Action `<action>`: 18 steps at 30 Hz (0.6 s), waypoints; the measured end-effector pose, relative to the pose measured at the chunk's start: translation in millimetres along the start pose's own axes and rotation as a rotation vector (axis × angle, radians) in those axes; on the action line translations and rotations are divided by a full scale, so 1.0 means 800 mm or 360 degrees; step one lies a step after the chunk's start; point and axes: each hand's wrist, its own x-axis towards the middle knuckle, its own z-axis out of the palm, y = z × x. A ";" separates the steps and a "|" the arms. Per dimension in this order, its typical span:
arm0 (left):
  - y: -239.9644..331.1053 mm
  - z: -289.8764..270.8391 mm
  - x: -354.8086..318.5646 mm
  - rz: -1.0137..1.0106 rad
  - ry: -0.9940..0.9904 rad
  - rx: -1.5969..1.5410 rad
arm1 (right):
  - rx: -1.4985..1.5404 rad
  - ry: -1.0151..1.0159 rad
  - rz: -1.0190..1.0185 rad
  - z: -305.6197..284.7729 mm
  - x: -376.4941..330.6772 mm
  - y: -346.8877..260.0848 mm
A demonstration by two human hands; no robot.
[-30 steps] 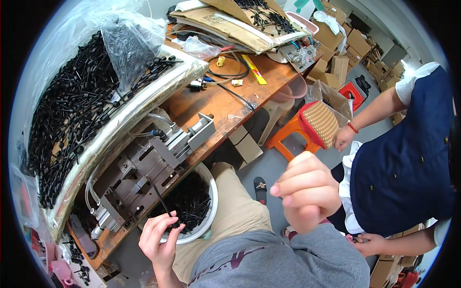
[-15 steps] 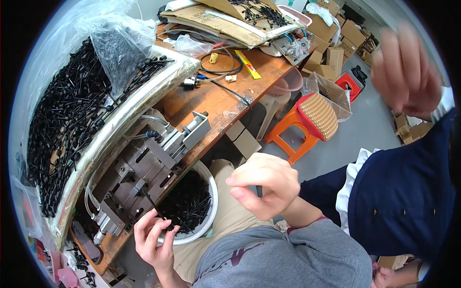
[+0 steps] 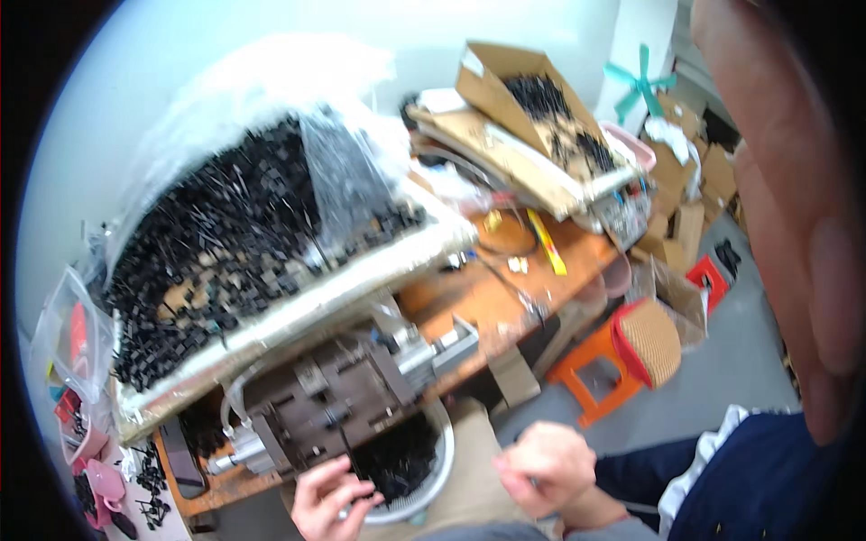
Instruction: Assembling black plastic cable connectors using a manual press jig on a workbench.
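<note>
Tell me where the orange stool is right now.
In the head view the orange stool stands on the grey floor right of centre, beside the wooden bench, above the right hand.

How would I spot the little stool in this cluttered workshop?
Start at the long wooden workbench and look to the floor off its right end. There stands a small stool with orange plastic legs and a woven tan seat edged in red, brighter than the brown cartons around it.
</note>
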 end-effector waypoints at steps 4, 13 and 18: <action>0.004 0.008 0.001 -0.0165 0.0012 -0.0142 | -0.0132 0.0218 -0.0094 -0.022 -0.008 -0.017; 0.013 -0.010 -0.007 -0.0026 0.0061 -0.0054 | 0.0138 0.0209 -0.0264 -0.011 0.003 -0.025; 0.019 -0.015 -0.008 -0.0055 0.0022 0.0073 | 0.0161 0.0269 -0.0210 -0.012 0.002 -0.028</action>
